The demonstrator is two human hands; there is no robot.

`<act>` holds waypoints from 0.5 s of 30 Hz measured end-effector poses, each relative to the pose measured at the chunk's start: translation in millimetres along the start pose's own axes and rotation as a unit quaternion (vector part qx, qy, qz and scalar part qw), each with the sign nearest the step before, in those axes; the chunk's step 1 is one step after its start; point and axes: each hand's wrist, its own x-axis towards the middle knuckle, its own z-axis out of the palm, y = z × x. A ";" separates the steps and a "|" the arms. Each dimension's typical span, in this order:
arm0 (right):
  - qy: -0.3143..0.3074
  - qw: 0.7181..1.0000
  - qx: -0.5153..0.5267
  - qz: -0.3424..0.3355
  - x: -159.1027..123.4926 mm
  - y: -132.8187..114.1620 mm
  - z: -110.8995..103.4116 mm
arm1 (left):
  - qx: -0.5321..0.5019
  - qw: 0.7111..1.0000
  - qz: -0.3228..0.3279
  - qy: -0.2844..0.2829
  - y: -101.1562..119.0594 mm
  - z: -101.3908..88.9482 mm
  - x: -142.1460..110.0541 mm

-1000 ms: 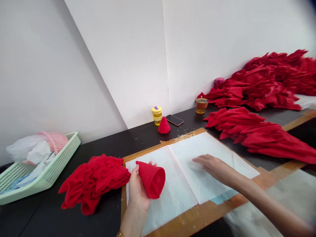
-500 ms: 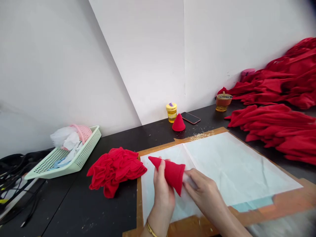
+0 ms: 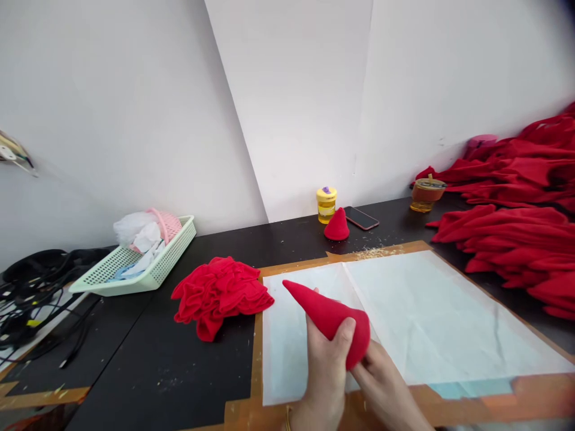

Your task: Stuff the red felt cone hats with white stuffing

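Observation:
A red felt cone [image 3: 330,317] lies tilted in my left hand [image 3: 326,371], its tip pointing up and to the left. The left fingers wrap round it from below, and the thumb presses on its side near the wide end. Close against that wide rim is my right hand [image 3: 384,383], its fingers curled and partly hidden behind the cone. What they grip there I cannot make out. Beneath both hands lies a white sheet [image 3: 449,317]. To the left sits a heap of red fabric pieces [image 3: 220,290].
Another red cone [image 3: 336,226] stands upright at the back, beside a yellow-lidded cup [image 3: 326,205] and a phone [image 3: 362,218]. A brown-banded cup [image 3: 426,194] and red fabric piles [image 3: 516,245] are at right. A green basket [image 3: 135,284] and cables [image 3: 31,305] occupy the left.
The pale thing in my right hand at the cone's opening is no longer visible. My left thumb has shifted toward the wide end, and my right hand is now under the rim. The view has turned left.

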 end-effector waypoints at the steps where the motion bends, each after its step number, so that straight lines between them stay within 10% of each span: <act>1: -0.024 0.999 0.037 0.027 -3.0 -1.6 -3.7 | 0.004 1.000 -0.008 -0.010 0.2 -1.5 -1.2; 9: 0.146 0.957 0.195 0.155 -2.9 4.6 2.9 | 0.048 0.992 0.001 -0.117 -19.7 -3.4 -23.8; 15: 0.108 0.935 0.267 0.207 3.0 -18.6 13.1 | -0.044 0.995 0.032 -0.081 0.3 -19.8 -13.1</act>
